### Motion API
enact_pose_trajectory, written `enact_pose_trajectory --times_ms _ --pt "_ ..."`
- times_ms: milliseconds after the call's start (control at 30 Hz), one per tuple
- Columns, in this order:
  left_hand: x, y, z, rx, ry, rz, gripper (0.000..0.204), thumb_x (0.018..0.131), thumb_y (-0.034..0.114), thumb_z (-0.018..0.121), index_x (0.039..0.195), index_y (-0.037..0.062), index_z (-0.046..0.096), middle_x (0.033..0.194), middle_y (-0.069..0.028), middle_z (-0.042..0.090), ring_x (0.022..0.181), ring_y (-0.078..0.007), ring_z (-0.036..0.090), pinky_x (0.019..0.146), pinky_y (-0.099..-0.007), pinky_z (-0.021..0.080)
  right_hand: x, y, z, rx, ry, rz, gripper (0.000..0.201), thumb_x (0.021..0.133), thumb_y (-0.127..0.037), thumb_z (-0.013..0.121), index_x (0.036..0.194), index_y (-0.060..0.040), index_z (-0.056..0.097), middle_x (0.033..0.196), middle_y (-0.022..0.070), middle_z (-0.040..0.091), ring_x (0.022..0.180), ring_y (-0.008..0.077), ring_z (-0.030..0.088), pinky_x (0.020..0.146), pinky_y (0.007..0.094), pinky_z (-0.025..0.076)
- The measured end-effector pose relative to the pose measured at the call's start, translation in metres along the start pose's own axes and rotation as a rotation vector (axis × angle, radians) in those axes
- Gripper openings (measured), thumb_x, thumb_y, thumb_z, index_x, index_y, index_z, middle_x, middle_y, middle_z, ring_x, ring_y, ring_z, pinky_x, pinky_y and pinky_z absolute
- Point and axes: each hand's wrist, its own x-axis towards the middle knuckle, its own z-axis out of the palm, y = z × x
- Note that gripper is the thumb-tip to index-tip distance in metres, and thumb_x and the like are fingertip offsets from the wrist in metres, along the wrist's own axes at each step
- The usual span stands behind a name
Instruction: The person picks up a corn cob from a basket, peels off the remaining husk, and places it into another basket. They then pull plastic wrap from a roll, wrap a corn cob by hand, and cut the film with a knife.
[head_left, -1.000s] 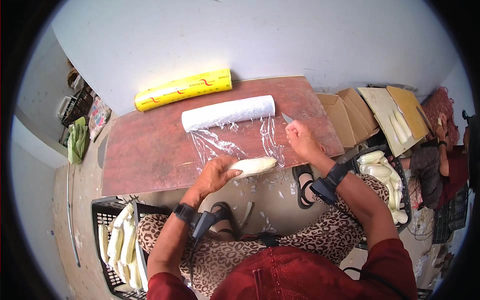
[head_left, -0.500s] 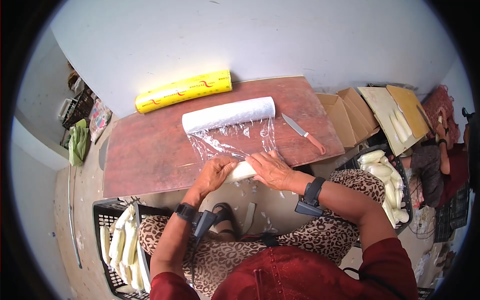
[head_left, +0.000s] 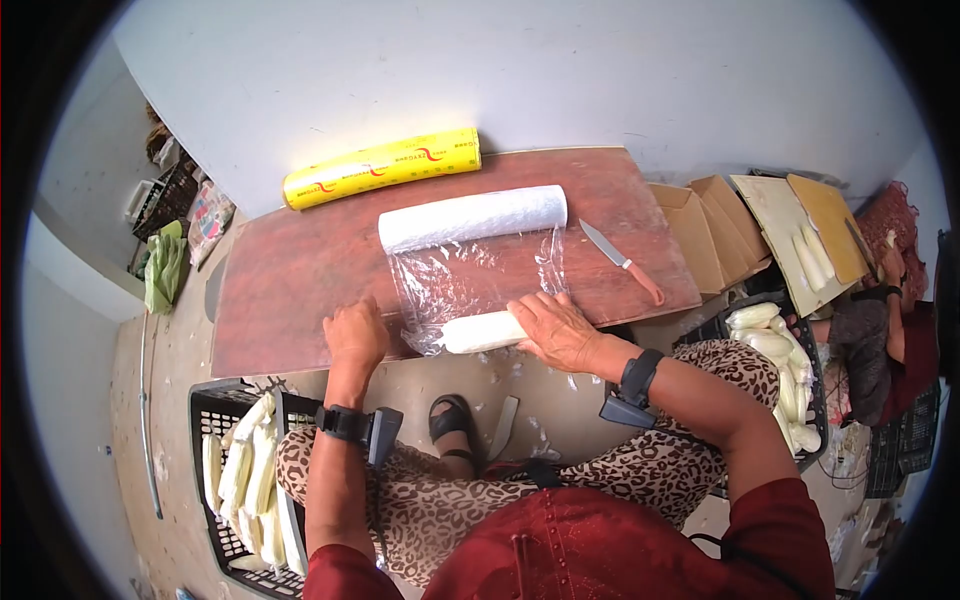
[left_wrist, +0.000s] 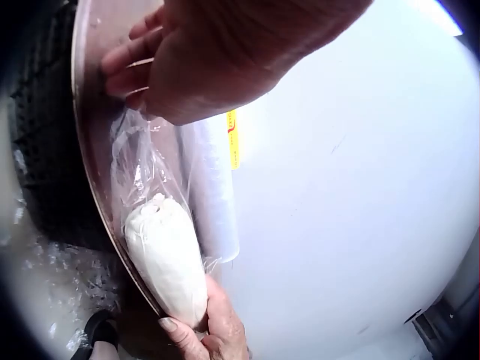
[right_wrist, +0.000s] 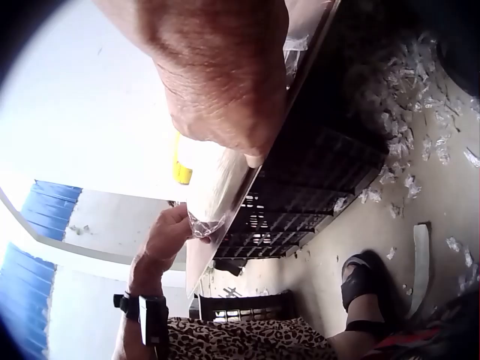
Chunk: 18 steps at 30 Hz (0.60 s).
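A pale ear of corn (head_left: 483, 332) lies along the front edge of the reddish table (head_left: 290, 290), cling film (left_wrist: 142, 161) about it. My right hand (head_left: 555, 330) grips its right end, fingers over the top. My left hand (head_left: 355, 338) is off to the left of the ear, pinching the film's gathered end, which stretches from the ear's tip in the left wrist view. Behind the ear sits the roll of cling film (head_left: 470, 218), its sheet running down toward the ear. A knife (head_left: 625, 262) with a reddish handle lies right of the sheet.
A yellow printed roll (head_left: 385, 168) lies at the table's back by the wall. Black crates of pale ears stand at lower left (head_left: 205, 405) and right (head_left: 815, 385). Cardboard boxes (head_left: 690, 225) are right of the table, near another person (head_left: 890, 330). Scraps litter the floor.
The right hand put the knife down on the table and took hold of the ear. The left hand let go of the ear and moved left, drawing the film's end out.
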Motion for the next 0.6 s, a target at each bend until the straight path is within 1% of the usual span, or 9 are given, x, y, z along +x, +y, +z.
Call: enact_pose_trajectory --times_ms 33,133,233,267,367,467,567,600 --pt "-0.001 0.002 -0.005 -0.028 0.080 0.006 0.027 0.088 0.028 0.061 0.097 0.0025 0.065 0.096 -0.0169 0.068 0.089 -0.0392 0.062 0.083 -0.0480 0.047 0.001 -0.001 -0.001 0.002 -0.014 0.010 0.059 0.081 -0.020 0.069 0.129 -0.0011 0.041 0.110 0.0123 0.047 0.105 0.0276 0.047 0.086 0.0416 0.035" --pt "-0.007 0.020 -0.017 -0.394 0.103 0.211 0.041 0.084 0.039 0.067 0.105 0.0035 0.065 0.103 -0.0166 0.066 0.099 -0.0368 0.058 0.090 -0.0476 0.043 0.002 -0.001 -0.003 0.005 -0.022 0.014 0.059 0.081 -0.020 0.070 0.129 -0.0017 0.041 0.110 0.0121 0.047 0.105 0.0275 0.047 0.086 0.0417 0.035" --pt "-0.019 0.032 -0.023 -0.345 -0.038 0.377 0.058 0.077 0.046 0.073 0.115 0.0045 0.062 0.110 -0.0163 0.064 0.106 -0.0354 0.055 0.095 -0.0460 0.039 0.002 0.000 -0.003 0.002 -0.019 0.009 0.059 0.080 -0.020 0.070 0.128 -0.0019 0.041 0.109 0.0119 0.047 0.104 0.0275 0.048 0.085 0.0417 0.036" --pt "-0.020 0.029 -0.018 -0.279 -0.130 0.367 0.067 0.073 0.045 0.076 0.126 0.0084 0.058 0.115 -0.0144 0.062 0.112 -0.0335 0.052 0.100 -0.0450 0.034 0.002 0.000 -0.003 0.001 -0.018 0.008 0.058 0.080 -0.020 0.070 0.128 -0.0019 0.042 0.109 0.0118 0.047 0.104 0.0275 0.048 0.084 0.0417 0.036" --pt "-0.020 0.022 -0.006 -0.156 -0.225 0.373 0.046 0.075 0.035 0.074 0.114 0.0123 0.066 0.108 -0.0127 0.065 0.108 -0.0326 0.054 0.100 -0.0435 0.034 0.003 -0.001 -0.004 0.002 -0.008 0.007 0.058 0.080 -0.020 0.070 0.127 -0.0020 0.042 0.109 0.0119 0.047 0.104 0.0276 0.048 0.084 0.0416 0.036" --pt "-0.012 0.009 0.005 -0.151 -0.314 0.308 0.017 0.076 0.021 0.070 0.091 0.0135 0.069 0.093 -0.0101 0.067 0.101 -0.0309 0.057 0.100 -0.0450 0.035 0.003 0.000 -0.006 0.003 -0.003 -0.003 0.057 0.081 -0.020 0.070 0.127 -0.0020 0.042 0.109 0.0119 0.047 0.103 0.0276 0.048 0.084 0.0417 0.036" --pt "-0.013 -0.004 0.008 -0.027 -0.231 0.290 0.007 0.078 0.018 0.065 0.079 0.0108 0.067 0.088 -0.0091 0.067 0.098 -0.0309 0.059 0.095 -0.0463 0.038 0.004 0.000 -0.008 0.008 -0.050 0.012 0.057 0.081 -0.020 0.070 0.127 -0.0022 0.042 0.109 0.0118 0.046 0.103 0.0274 0.048 0.084 0.0418 0.036" --pt "-0.014 -0.010 0.010 0.030 -0.241 0.256 0.008 0.079 0.017 0.062 0.080 0.0112 0.068 0.089 -0.0103 0.068 0.099 -0.0307 0.059 0.096 -0.0446 0.036 0.004 0.000 -0.007 0.004 -0.049 0.009 0.057 0.081 -0.020 0.070 0.127 -0.0023 0.042 0.109 0.0118 0.046 0.103 0.0274 0.047 0.084 0.0418 0.036"
